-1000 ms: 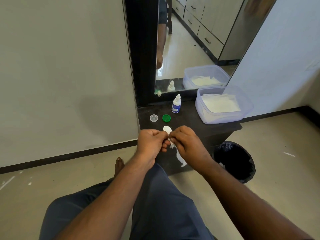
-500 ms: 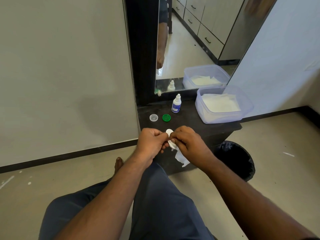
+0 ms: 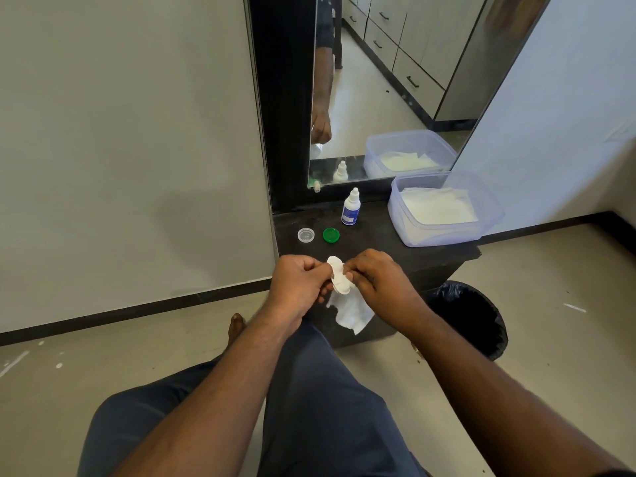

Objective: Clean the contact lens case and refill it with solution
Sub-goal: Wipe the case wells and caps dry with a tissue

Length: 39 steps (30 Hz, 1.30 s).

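While both hands work together just off the front edge of the dark surface point(image 3: 378, 242), the wiping step looks to be in progress. Nearest the camera, a white tissue point(image 3: 351, 309) hangs down from between the hands, and more of it shows now than 1 second ago, when only a thin strip trailed below; it has opened out into a loose flap. The left hand point(image 3: 299, 282) has its fingers curled closed around one end of the white contact lens case point(image 3: 337, 277), holding it roughly upright and a little tilted. The right hand point(image 3: 377, 280) has its fingers pinched shut on the tissue where it meets the case's lower well. Since the earlier frames the case has turned slightly and more of its face shows, which suggests the tissue is being worked around 1 well. I cannot tell whether the wells are dry yet.

Further back, near the left edge of the surface, 2 caps lie apart from the case: a clear cap point(image 3: 306, 234) and, just beside it, a green cap point(image 3: 331, 235). Behind them, toward the back edge, the solution bottle point(image 3: 351, 212) stands upright and capped, so refilling has not begun. At the right end sits a translucent tub point(image 3: 444, 235) with folded tissues. Below the right edge stands a black-lined bin point(image 3: 471, 315).
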{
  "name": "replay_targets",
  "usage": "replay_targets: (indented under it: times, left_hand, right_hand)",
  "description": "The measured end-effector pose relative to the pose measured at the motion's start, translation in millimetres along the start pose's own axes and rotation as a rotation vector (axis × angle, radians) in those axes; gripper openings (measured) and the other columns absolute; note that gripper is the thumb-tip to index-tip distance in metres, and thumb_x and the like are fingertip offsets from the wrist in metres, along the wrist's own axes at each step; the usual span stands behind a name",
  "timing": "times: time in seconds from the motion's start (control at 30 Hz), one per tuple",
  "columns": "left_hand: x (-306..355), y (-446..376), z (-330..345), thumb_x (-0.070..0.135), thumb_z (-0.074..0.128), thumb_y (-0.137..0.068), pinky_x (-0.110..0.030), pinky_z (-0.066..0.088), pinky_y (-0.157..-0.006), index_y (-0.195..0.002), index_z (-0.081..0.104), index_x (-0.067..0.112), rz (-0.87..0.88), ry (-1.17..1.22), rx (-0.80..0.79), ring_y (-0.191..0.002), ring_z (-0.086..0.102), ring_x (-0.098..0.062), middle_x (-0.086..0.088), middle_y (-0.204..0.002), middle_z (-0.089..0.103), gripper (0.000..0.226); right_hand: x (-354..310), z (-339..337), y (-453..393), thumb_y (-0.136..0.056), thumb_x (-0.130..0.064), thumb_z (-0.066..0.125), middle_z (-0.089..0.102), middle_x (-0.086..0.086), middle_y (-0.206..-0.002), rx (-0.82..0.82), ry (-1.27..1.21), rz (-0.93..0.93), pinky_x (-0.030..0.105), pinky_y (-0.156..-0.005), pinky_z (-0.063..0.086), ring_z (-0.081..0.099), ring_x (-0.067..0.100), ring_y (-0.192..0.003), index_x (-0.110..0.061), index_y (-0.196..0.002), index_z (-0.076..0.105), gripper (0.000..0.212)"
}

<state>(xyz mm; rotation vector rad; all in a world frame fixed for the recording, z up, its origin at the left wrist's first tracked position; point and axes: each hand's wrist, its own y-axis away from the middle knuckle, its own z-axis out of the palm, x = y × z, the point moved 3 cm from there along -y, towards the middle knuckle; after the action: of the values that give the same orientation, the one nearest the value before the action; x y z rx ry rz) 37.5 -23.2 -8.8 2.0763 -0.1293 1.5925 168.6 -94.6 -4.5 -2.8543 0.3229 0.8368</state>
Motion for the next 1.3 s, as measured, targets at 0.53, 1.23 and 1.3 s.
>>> replay_targets:
  times: [0.53,1.23,1.3]
  left_hand:
    - [-4,-2,-3,0.0,0.061,-0.082,-0.027,0.051,-0.049,-0.064,0.069,0.001,-0.079,0.191,0.035,-0.045,0.054,-0.015,-0.009,-0.053,0.063,0.019]
    - [2,-6,-4,0.0,0.06,-0.083,-0.021,0.048,-0.043,-0.068,0.064,0.001,-0.247,0.4,-0.033,-0.041,0.049,-0.013,-0.009,-0.052,0.058,0.015]
    - [3,-6,-4,-0.001,0.059,-0.083,-0.021,0.048,-0.043,-0.069,0.064,-0.001,-0.235,0.388,-0.027,-0.042,0.048,-0.014,-0.01,-0.052,0.058,0.015]
  right_hand:
    - [-12,6,18,-0.087,-0.011,0.061,0.068,0.007,-0.094,0.276,0.072,-0.176,0.03,-0.077,0.048,0.059,0.018,-0.087,-0.008,-0.097,0.068,0.013]
    - [-4,-1,19,-0.081,-0.003,0.069,0.061,-0.007,-0.103,0.356,-0.217,-0.158,0.007,-0.086,0.046,0.057,-0.008,-0.097,-0.009,-0.101,0.073,0.022]
    - [0,-2,18,-0.081,-0.004,0.069,0.066,-0.002,-0.102,0.342,-0.178,-0.151,0.005,-0.085,0.045,0.057,-0.006,-0.095,-0.009,-0.102,0.072,0.022]
